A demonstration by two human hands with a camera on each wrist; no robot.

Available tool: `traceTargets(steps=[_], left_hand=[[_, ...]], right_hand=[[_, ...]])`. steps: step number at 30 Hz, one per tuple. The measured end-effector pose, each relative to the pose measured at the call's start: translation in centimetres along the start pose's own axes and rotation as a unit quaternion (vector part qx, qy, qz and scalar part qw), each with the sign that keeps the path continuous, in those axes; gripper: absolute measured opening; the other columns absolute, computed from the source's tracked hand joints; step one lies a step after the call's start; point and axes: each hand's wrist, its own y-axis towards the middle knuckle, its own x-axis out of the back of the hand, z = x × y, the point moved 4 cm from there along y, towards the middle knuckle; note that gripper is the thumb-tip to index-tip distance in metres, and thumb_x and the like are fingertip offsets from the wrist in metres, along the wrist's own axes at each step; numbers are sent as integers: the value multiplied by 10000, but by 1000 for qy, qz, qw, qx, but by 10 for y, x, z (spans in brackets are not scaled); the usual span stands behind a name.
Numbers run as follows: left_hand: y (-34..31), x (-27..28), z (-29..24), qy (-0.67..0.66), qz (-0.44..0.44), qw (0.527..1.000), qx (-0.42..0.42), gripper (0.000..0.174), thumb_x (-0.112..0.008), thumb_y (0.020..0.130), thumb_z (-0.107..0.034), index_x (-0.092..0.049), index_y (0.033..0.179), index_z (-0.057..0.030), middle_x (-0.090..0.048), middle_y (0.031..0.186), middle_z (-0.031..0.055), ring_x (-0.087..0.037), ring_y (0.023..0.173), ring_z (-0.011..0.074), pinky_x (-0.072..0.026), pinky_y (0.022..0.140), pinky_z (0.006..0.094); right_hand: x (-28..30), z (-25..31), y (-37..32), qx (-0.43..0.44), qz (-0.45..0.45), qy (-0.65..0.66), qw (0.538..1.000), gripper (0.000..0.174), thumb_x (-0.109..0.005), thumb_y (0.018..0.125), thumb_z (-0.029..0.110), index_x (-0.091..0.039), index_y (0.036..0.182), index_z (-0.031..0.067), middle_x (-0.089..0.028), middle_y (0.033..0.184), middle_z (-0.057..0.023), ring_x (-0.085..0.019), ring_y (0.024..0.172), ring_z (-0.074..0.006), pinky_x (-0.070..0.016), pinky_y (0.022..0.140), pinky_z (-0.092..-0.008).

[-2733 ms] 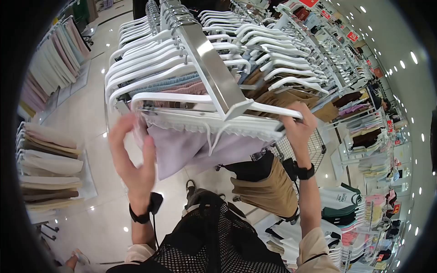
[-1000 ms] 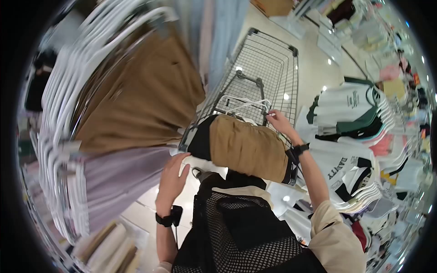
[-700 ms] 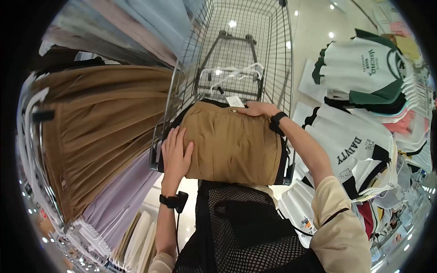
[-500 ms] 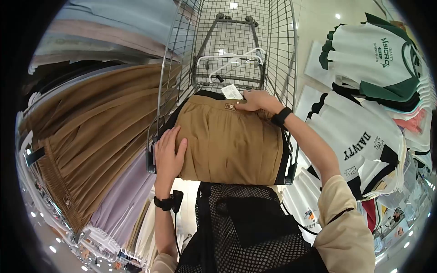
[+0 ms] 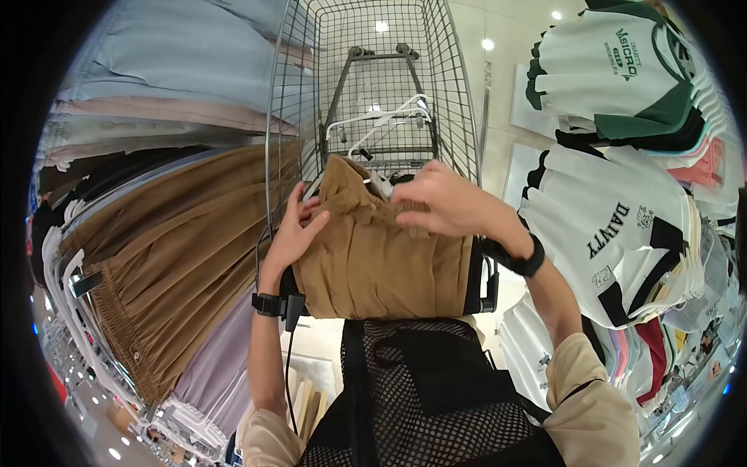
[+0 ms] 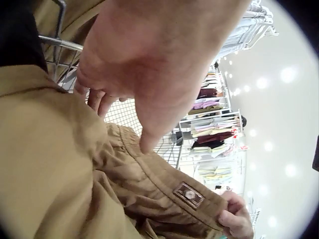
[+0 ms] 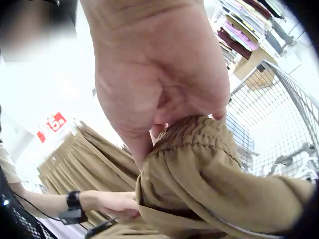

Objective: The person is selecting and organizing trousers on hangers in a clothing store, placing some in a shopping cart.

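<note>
A tan garment (image 5: 385,268) with a gathered elastic waistband lies over the handle end of the shopping cart (image 5: 465,117), on top of black fabric (image 5: 473,276). My right hand (image 5: 447,198) pinches its waistband, lifted and bunched between thumb and fingers. In the left wrist view the right fingertips hold the waistband beside a small buttoned patch (image 6: 189,195). My left hand (image 5: 294,229) is at the garment's left edge, fingers spread, the thumb tip at the waistband. A white tag (image 5: 381,185) shows partly behind the raised waistband.
White hangers (image 5: 381,124) lie in the cart. Close on the left hangs a rack of brown garments (image 5: 187,249), with blue ones (image 5: 187,54) beyond. White printed shirts (image 5: 607,226) hang on the right. The person's black mesh vest (image 5: 428,397) is close to the cart handle.
The person has turned from the hanger rack to the cart. Both hands came onto the tan garment; since half a second ago the right hand has lifted its waistband, bunching the cloth.
</note>
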Motion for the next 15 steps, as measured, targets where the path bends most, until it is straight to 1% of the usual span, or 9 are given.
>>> traceTargets(steps=[1,2,5,7,8,11,12,13,15], left_hand=[[-3,0,-14,-15,-10,999,-27,1004,-770,988,-336,-112,1693,-55,-473,1591,261,-468,1478,348,-390,1192,467],[-6,1,-26,-34,-6,998,-54,1036,-796,968,-292,-97,1701,-76,-397,1646,256,-425,1510,353,-360,1214,488],[-28,1,-69,-33,17,990,-138,1005,-781,976,-297,-117,1713,-136,-346,1679,239,-348,1556,336,-354,1228,458],[-43,-2,-85,-74,80,979,-172,1023,-798,954,-360,-151,1708,-119,-358,1674,236,-359,1552,331,-345,1234,460],[-54,-2,-92,-93,110,971,-190,1034,-806,943,-392,-168,1706,-111,-365,1671,234,-364,1550,329,-341,1237,460],[-95,-18,-112,-181,260,931,-180,1052,-790,922,-526,-232,1685,-64,-421,1638,235,-428,1511,319,-352,1226,453],[-108,-24,-112,-199,282,920,-187,958,-754,963,-494,-282,1666,-46,-557,1527,196,-509,1438,285,-366,1212,430],[-119,-33,-105,-205,290,913,-203,936,-747,966,-519,-323,1652,-45,-622,1452,183,-576,1356,253,-405,1177,419],[-155,-53,-92,-232,350,886,-198,885,-707,996,-529,-351,1640,-37,-658,1398,166,-604,1293,213,-456,1123,401]], right_hand=[[8,21,-7,24,1,5,1000,242,-737,950,263,-677,1098,82,-701,866,-110,-668,875,-325,-471,895,-431],[12,42,-14,49,1,9,999,241,-726,959,265,-667,1119,94,-700,871,-90,-664,875,-318,-460,895,-433],[15,102,-37,125,-43,91,987,153,-720,981,235,-692,1057,104,-655,872,-64,-631,867,-282,-461,864,-401],[14,143,-51,169,-7,154,974,111,-711,988,204,-684,1051,117,-644,881,-37,-630,857,-258,-450,825,-399],[13,166,-58,188,27,155,970,144,-681,991,228,-657,1093,130,-678,919,-53,-664,918,-277,-465,869,-423],[3,232,-74,281,63,171,942,130,-661,999,217,-626,1034,98,-591,885,-67,-608,911,-298,-473,815,-425],[-7,251,-79,300,74,169,936,134,-656,1001,216,-618,1025,90,-570,879,-72,-594,906,-305,-472,804,-430],[-20,270,-84,321,87,168,928,138,-650,1002,215,-610,1016,83,-549,872,-78,-580,901,-311,-470,792,-436],[-53,304,-89,338,111,167,919,142,-637,1015,212,-615,1036,74,-556,878,-85,-577,879,-315,-466,784,-435]])
